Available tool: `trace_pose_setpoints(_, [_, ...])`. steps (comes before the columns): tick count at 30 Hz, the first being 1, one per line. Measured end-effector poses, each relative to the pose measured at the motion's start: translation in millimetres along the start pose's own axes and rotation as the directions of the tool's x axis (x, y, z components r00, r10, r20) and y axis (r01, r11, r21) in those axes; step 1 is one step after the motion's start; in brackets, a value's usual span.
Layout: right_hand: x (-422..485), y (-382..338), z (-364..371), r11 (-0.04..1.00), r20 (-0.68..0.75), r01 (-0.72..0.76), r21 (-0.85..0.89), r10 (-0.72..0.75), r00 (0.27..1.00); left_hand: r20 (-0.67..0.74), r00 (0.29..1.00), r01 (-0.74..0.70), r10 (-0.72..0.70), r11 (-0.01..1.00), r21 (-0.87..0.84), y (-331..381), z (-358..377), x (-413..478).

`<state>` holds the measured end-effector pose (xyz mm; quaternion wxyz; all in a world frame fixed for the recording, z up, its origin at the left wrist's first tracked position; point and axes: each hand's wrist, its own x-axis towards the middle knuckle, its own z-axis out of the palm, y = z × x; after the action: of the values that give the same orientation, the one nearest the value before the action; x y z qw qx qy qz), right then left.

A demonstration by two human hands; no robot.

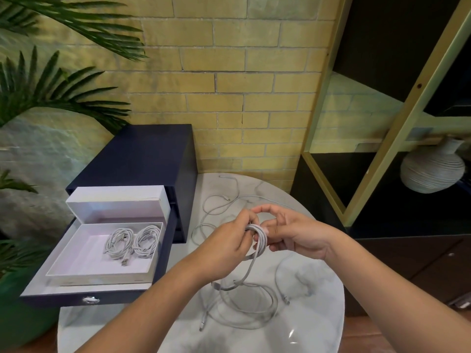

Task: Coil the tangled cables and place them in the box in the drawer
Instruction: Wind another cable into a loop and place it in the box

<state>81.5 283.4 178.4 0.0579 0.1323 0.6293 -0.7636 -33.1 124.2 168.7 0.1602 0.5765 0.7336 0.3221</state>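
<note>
Both forearms reach in from the bottom corners to frame centre, where the left hand (226, 242) and right hand (295, 231) hold a cable coil (260, 238) with curled fingers.

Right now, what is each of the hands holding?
Left hand: closed, gripping the half-wound cable coil.
Right hand: closed on the same coil.

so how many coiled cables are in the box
2. The left coil and the right coil lie side by side in the box in the drawer. None looks hidden.

The box (84, 253) is free on its left; coils (132, 244) fill right, lid (119, 202) stands behind.
</note>
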Motion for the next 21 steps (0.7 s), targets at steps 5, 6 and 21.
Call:
trace_pose_setpoints(5, [-4,1,-2,0.998,-0.016,-0.007,0.057,0.008,1.000,-0.039,0.999,-0.006,0.004,1.000,-0.029,10,3,1])
trace_pose_setpoints(6, [-5,0,-2,0.998,-0.021,-0.008,0.061,0.009,1.000,-0.045,0.999,-0.005,0.004,1.000,-0.024,12,4,1])
trace_pose_setpoints(21, [-22,-1,-8,0.615,-0.077,0.140,-0.776,-0.313,0.947,0.134,0.989,0.079,-0.063,0.990,-0.118,26,23,8])
